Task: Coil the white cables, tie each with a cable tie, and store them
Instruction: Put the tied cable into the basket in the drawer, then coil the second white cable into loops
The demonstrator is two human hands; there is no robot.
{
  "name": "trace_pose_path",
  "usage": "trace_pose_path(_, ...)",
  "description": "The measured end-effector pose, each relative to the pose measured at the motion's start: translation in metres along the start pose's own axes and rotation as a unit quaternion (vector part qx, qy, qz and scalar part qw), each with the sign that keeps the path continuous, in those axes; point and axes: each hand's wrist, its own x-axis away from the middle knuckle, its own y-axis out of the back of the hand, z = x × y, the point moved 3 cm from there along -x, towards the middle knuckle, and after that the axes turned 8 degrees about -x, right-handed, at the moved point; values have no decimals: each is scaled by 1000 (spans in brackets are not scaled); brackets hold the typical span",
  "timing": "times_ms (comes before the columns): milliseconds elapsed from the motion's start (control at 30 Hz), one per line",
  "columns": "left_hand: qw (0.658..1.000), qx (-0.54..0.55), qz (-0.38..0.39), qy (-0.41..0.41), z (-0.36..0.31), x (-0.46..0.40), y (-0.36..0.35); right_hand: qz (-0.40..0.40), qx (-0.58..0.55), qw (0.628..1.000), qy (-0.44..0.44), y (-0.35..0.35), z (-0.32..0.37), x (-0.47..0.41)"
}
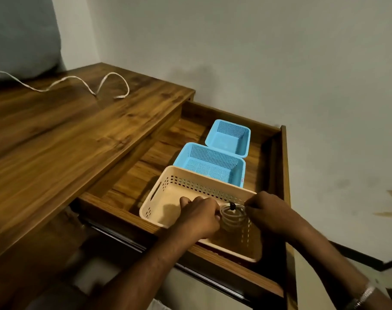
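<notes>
coiled cable white, black tie | perforated basket beige | two mesh baskets blue | desk brown woodgrain

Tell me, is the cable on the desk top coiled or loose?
Loose. The white cable lies spread in open curves on the desk top, with no tie on it.

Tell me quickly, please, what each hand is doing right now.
Left hand: grips the coiled white cable inside the beige basket.
Right hand: pinches the same coil.
</notes>
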Motion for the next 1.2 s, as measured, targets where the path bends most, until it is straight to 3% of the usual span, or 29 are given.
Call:
trace_pose_path(133,999,-13,33,-15,-6,-8,-9,-4,186,982,10,-2,12,5)
trace_pose_path(300,999,3,25,-21,-2,-9,-9,-45,261,964,28,3,16,17)
trace_pose_path(400,999,16,4,-29,0,-6,-4,-86,230,969,41,9,14,15)
trace_pose_path(633,977,162,-141,-11,29,15,41,-183,67,972,129,22,65,7)
trace_pose_path(800,938,180,-289,63,103,64,110,-153,34,950,271,-8,182,4)
trace_pose_path(933,885,134,-420,149,183,143,170,-114,14,910,398,-48,300,22)
trace_pose_path(1200,771,116,-561,278,318,329,216,-41,-65,836,544,-149,493,85)
